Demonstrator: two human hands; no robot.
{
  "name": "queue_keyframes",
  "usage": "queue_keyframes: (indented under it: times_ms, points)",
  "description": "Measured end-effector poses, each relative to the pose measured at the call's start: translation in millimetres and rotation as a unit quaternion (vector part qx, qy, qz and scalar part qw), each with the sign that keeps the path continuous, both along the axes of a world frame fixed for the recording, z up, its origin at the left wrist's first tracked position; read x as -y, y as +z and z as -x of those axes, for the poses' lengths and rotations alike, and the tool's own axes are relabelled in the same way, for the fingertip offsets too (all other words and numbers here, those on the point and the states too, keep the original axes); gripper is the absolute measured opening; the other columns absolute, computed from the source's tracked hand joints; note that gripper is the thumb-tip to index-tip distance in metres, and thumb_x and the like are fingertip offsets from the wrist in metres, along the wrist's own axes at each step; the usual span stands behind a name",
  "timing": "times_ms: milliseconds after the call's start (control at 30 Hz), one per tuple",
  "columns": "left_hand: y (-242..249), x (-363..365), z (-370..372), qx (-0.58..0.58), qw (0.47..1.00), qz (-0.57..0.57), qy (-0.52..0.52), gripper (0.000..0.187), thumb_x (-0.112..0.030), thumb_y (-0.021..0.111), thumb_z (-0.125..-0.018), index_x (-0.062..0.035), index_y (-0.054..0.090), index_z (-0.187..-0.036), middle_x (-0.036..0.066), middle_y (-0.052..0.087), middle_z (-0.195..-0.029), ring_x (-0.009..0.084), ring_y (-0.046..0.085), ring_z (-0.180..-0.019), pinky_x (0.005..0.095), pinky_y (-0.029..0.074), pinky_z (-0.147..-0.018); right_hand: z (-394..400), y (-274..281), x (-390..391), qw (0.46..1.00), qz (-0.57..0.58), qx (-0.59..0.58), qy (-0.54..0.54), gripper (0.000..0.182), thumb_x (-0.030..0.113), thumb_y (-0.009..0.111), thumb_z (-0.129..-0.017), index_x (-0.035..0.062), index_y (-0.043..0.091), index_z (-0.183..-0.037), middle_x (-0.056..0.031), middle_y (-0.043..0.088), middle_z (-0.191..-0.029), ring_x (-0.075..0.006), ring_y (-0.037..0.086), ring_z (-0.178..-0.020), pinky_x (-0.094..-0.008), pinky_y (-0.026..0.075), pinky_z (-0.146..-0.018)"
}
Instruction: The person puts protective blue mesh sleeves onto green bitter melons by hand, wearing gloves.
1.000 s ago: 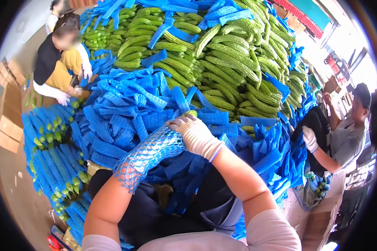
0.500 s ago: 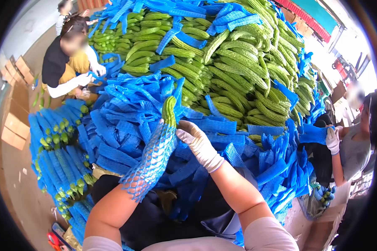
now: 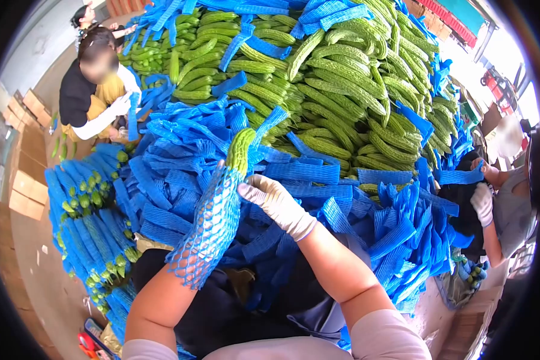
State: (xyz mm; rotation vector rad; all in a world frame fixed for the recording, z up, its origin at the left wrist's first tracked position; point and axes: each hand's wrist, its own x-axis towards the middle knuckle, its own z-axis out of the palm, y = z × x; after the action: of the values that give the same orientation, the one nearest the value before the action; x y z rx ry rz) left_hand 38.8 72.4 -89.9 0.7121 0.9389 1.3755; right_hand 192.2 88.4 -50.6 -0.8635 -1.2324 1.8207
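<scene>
My left hand (image 3: 218, 180) is inside a stretched blue foam net sleeve (image 3: 207, 225) that reaches back over the forearm. Through the mesh, its fingers are wrapped round the lower part of a green, ridged bitter gourd (image 3: 240, 150), whose upper end sticks out tilted upward. My right hand (image 3: 276, 204), in a whitish glove, lies just right of the gourd at the sleeve's upper edge. Its fingers are stretched out, with thumb and fingertips beside the net; whether they touch it is hard to see. Loose blue net sleeves (image 3: 174, 180) are heaped beneath both hands.
A big pile of bitter gourds (image 3: 342, 90) rises ahead. Netted gourds (image 3: 96, 234) lie in rows at left. Co-workers sit at left (image 3: 81, 90) and right (image 3: 510, 192), the right one holding a net sleeve. Cardboard boxes (image 3: 30, 174) and red-handled scissors (image 3: 87, 343) are at left.
Both hands and the gourd have shifted slightly left and up in view, the right hand staying beside the sleeve edge. The left co-worker now holds up a blue sleeve; the right co-worker's hands have moved apart.
</scene>
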Motion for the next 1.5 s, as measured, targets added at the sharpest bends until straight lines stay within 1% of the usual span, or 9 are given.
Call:
queue_keyframes:
  times_ms: [133, 167, 400, 700, 800, 1000, 1167, 1400, 1500]
  points:
    - [7.3, -2.5, 5.0, 0.171, 0.979, -0.039, -0.104, 0.04, -0.012, 0.036, -0.1, 0.0, 0.035, -0.139, 0.009, 0.053, -0.12, 0.0145, 0.051, -0.108, 0.0285, 0.039, -0.098, 11.6, -2.5, 10.2, 0.959, -0.241, 0.024, -0.147, 0.022, 0.021, 0.066, -0.089, 0.0027, 0.059, -0.098, -0.0021, 0.059, -0.09, -0.0084, 0.049, -0.087, -0.028, 0.042, -0.08]
    - [2.4, -2.8, 3.9, 0.322, 0.928, -0.099, -0.159, 0.039, -0.014, 0.037, -0.1, 0.0005, 0.039, -0.136, 0.01, 0.054, -0.122, 0.0166, 0.052, -0.109, 0.0313, 0.041, -0.098, 17.1, 6.1, 18.9, 0.967, -0.182, 0.001, -0.175, 0.015, 0.016, 0.063, -0.091, 0.0023, 0.058, -0.094, -0.0016, 0.057, -0.081, -0.0073, 0.049, -0.078, -0.0265, 0.044, -0.073]
    - [36.5, 52.6, 20.0, 0.243, 0.951, 0.021, -0.191, 0.039, -0.01, 0.043, -0.095, 0.0006, 0.043, -0.133, 0.012, 0.054, -0.127, 0.0198, 0.052, -0.116, 0.0344, 0.04, -0.101, 8.8, -15.1, -21.2, 0.968, -0.16, 0.012, -0.192, 0.015, 0.016, 0.062, -0.091, 0.0009, 0.062, -0.092, 0.002, 0.058, -0.075, -0.006, 0.049, -0.069, -0.0235, 0.043, -0.064]
    - [103.0, 81.7, 28.2, 0.185, 0.965, 0.114, -0.145, 0.03, -0.007, 0.048, -0.093, -0.0004, 0.055, -0.121, 0.017, 0.056, -0.125, 0.0332, 0.058, -0.111, 0.0466, 0.048, -0.097, -28.7, -49.1, -64.2, 0.911, -0.119, 0.264, -0.295, 0.019, 0.019, 0.067, -0.086, 0.0012, 0.066, -0.093, -0.0079, 0.067, -0.075, -0.0131, 0.057, -0.069, -0.0292, 0.046, -0.068]
    - [112.7, 83.7, 29.3, 0.16, 0.975, 0.099, -0.12, 0.032, -0.011, 0.048, -0.093, 0.0025, 0.051, -0.122, 0.021, 0.056, -0.123, 0.0349, 0.057, -0.113, 0.0453, 0.053, -0.091, -25.4, -49.9, -63.6, 0.925, -0.091, 0.201, -0.308, 0.019, 0.019, 0.067, -0.086, 0.0013, 0.066, -0.09, -0.0059, 0.067, -0.077, -0.0125, 0.058, -0.07, -0.0284, 0.046, -0.067]
    - [111.0, 78.6, 43.2, 0.245, 0.964, 0.061, -0.086, 0.036, -0.015, 0.049, -0.094, 0.0056, 0.049, -0.124, 0.021, 0.056, -0.125, 0.0346, 0.056, -0.114, 0.0453, 0.053, -0.091, -14.0, -18.4, -36.6, 0.935, 0.107, -0.321, -0.106, 0.026, 0.026, 0.064, -0.09, 0.0044, 0.061, -0.103, -0.0027, 0.066, -0.091, -0.0133, 0.062, -0.081, -0.03, 0.05, -0.072]
    - [116.4, 74.3, 52.3, 0.361, 0.929, -0.01, -0.085, 0.041, -0.019, 0.048, -0.095, 0.0073, 0.046, -0.127, 0.022, 0.053, -0.129, 0.0353, 0.053, -0.119, 0.047, 0.05, -0.095, -14.0, -12.5, -15.3, 0.936, 0.024, -0.327, 0.128, 0.022, 0.027, 0.06, -0.092, 0.0061, 0.061, -0.098, -0.0039, 0.061, -0.083, -0.0156, 0.058, -0.077, -0.0299, 0.047, -0.071]
    - [118.7, 78.1, 51.8, 0.383, 0.916, -0.038, -0.117, 0.047, -0.026, 0.04, -0.099, 0.0058, 0.039, -0.134, 0.023, 0.05, -0.132, 0.0351, 0.052, -0.12, 0.0474, 0.051, -0.093, -16.3, -1.4, -15.6, 0.974, -0.077, -0.193, -0.085, 0.025, 0.019, 0.066, -0.089, 0.005, 0.063, -0.11, 0.0011, 0.063, -0.096, -0.0083, 0.055, -0.09, -0.0243, 0.043, -0.085]
    - [119.6, 78.6, 47.1, 0.387, 0.915, -0.022, -0.111, 0.047, -0.024, 0.05, -0.095, 0.0072, 0.043, -0.13, 0.024, 0.053, -0.127, 0.037, 0.055, -0.115, 0.0478, 0.052, -0.092, -13.0, -1.5, -7.4, 0.975, -0.172, -0.124, -0.058, 0.018, 0.016, 0.066, -0.088, 0.0042, 0.064, -0.101, 0.0025, 0.061, -0.094, -0.0093, 0.054, -0.091, -0.0258, 0.043, -0.086]
